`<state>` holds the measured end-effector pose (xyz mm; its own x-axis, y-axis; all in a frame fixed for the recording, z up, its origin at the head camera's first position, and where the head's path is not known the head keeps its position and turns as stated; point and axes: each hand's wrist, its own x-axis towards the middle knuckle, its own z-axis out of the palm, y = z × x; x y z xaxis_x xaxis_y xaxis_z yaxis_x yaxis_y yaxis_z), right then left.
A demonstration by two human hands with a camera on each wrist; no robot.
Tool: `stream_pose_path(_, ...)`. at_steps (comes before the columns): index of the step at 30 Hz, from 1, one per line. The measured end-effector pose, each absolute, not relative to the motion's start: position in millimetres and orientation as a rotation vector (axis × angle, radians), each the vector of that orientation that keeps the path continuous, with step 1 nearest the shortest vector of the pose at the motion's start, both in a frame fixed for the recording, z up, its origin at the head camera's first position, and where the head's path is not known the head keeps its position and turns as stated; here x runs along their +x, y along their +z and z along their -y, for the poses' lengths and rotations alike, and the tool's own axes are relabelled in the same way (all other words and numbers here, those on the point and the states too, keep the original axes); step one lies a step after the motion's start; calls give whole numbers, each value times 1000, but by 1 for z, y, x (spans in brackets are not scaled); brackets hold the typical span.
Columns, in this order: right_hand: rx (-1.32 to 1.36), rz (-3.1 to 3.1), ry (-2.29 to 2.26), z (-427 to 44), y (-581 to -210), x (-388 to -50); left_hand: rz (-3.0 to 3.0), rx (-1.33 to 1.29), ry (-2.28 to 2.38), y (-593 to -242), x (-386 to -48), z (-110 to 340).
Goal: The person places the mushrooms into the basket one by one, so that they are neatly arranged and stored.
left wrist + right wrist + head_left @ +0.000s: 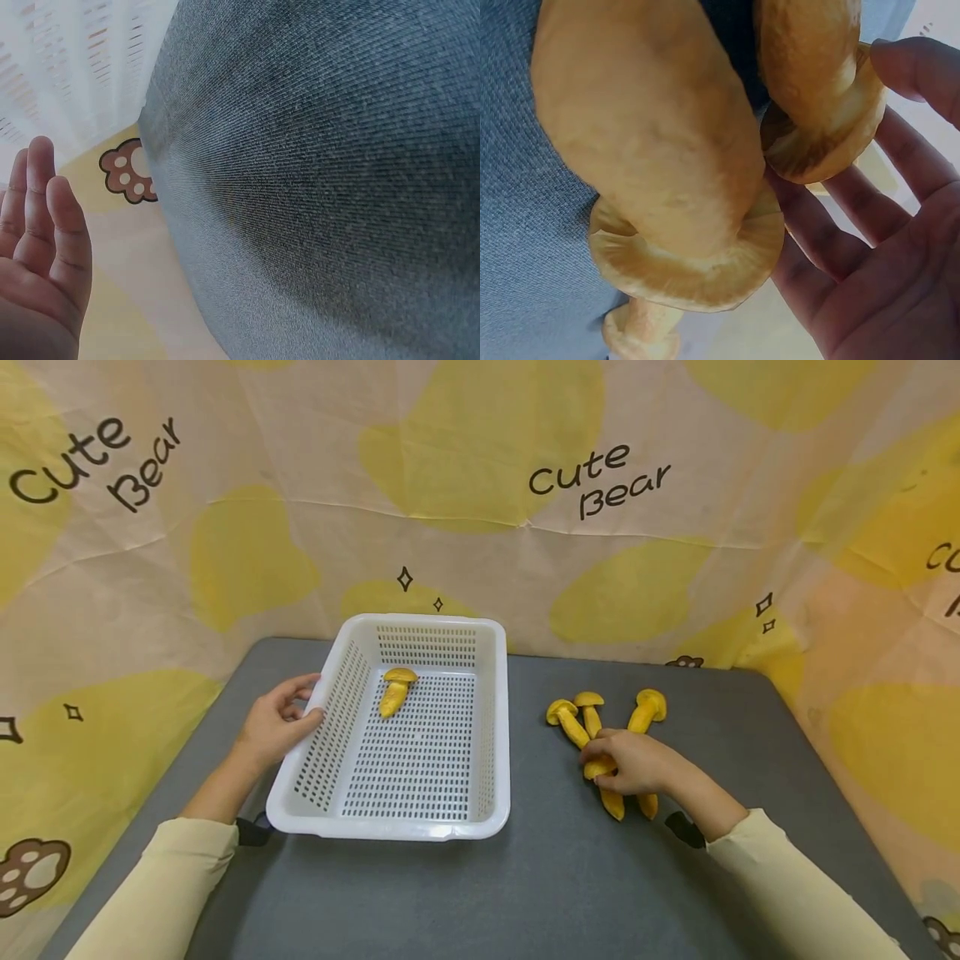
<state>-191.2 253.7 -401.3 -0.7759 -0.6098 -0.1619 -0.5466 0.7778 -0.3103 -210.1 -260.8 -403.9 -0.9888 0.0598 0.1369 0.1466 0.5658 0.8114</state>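
Observation:
My right hand (633, 762) pinches the cap of a yellow mushroom (612, 803) between thumb and fingers, its stem pointing toward me. In the right wrist view, the thumb lies on the edge of that mushroom's cap (829, 154), fingers on the other side. Around the hand lie more yellow mushrooms (569, 720) on the table, partly hidden by it. My left hand (273, 727) touches the left rim of a white perforated plastic basket (500, 735); the left wrist view shows straight fingers (67, 232) beside its wall. One mushroom (394, 692) lies inside the basket.
The dark grey table (555, 885) carries the basket left of centre and the mushrooms to the right. A yellow and cream printed cloth (465, 468) hangs close behind the table and along its sides.

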Motion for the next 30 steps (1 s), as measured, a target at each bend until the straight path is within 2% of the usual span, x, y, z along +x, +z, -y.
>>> stream_pose_path(30, -1009, -2773, -494, -254, -378, -200, 2672, -204, -1442, -405, -210, 261)
